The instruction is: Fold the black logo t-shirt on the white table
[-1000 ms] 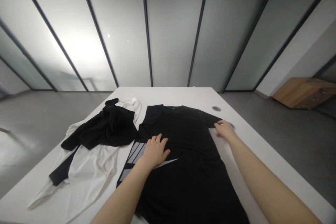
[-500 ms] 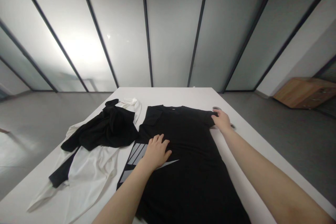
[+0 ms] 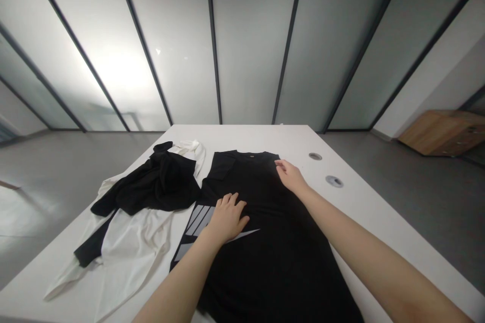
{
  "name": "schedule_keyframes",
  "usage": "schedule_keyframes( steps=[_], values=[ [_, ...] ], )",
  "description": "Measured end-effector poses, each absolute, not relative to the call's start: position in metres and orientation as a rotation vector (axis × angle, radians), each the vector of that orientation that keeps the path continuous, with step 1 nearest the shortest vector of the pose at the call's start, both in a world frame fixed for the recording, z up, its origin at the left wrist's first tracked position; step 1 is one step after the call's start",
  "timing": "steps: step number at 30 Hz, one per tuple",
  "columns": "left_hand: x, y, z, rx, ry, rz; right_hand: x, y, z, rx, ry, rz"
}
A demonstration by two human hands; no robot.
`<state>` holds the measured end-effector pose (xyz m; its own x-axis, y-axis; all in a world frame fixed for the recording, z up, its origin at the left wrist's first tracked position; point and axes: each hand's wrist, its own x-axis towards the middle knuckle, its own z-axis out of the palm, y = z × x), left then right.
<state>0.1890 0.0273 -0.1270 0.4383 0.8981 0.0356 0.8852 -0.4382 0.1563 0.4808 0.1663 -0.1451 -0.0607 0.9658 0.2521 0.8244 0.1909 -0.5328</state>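
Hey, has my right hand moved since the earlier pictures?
Yes: your right hand has moved left, away from the nearer round table insert and toward the black shirt's neckline.

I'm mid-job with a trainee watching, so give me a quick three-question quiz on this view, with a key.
1. Which garment lies beneath the left hand?

2. True or false: both round fittings in the tabletop are to the right of the right hand.

3. What colour is the crumpled garment that overlaps the white garment?
A) red
B) black
C) blue

Key: 1. the black shirt; 2. true; 3. B.
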Motion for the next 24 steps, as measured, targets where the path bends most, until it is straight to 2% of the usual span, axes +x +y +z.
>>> schedule_keyframes(
  steps=[9,24],
  values=[
    [0.192,0.024,-0.117,2.539,1.613,0.155,0.477,0.192,-0.194,-1.929,-2.061,0.301],
    [0.187,0.024,-0.141,2.397,1.749,-0.021,0.479,0.216,-0.183,-1.989,-2.084,0.187]
  ],
)
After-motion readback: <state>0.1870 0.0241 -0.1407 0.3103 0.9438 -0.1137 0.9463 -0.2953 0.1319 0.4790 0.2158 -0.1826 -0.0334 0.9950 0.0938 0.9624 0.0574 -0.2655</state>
